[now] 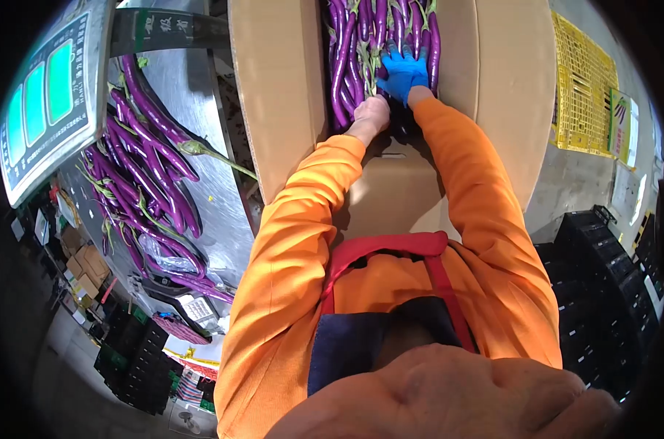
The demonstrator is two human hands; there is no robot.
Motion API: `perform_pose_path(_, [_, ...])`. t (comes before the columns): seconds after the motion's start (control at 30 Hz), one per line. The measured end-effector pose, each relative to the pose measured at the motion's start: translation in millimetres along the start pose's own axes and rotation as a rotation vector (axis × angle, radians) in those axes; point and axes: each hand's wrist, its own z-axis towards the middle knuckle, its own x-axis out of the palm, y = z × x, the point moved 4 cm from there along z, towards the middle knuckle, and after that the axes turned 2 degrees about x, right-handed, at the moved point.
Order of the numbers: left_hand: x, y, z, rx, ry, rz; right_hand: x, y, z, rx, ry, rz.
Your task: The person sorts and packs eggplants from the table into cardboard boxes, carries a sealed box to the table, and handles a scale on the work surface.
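Observation:
Long purple eggplants (341, 66) with green stems lie lengthwise inside an open cardboard box (281, 95). My left hand (372, 113), bare, is closed low in the box beside green stems; what its fingers hold, if anything, is hidden. To its right, my right hand (405, 73) wears a blue glove. Its fingers are stretched out and rest flat on the top layer of eggplants. The two hands are close together at the near end of the row.
On the left, more eggplants (145, 161) lie loose on a metal table (226, 219), below a scale display (54, 95). Black crates (595, 271) stand at right, near a yellow plastic pallet (581, 88) on the floor. Box flaps rise on both sides of my arms.

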Motion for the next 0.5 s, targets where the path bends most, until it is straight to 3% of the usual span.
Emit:
perform_pose_path(0.1, [-30, 3, -11, -0.037, 0.041, 0.037, 0, 0, -2, 0.044, 0.125, -0.079])
perform_pose_path(0.2, [-46, 15, -22, -0.114, -0.007, 0.034, 8, -1, -2, 0.031, 0.092, -0.081])
perform_pose_path(0.27, [-68, 32, -40, -0.099, -0.664, -0.087, 15, 0, -8, 0.019, 0.081, -0.082])
perform_pose_path(0.4, [-44, 50, -2, -0.259, -0.648, -0.232, 10, -4, -2, -0.006, 0.042, -0.068])
perform_pose_path(0.5, [-50, 46, -3, -0.24, -0.602, -0.187, 10, -9, -2, -0.021, 0.144, 0.013])
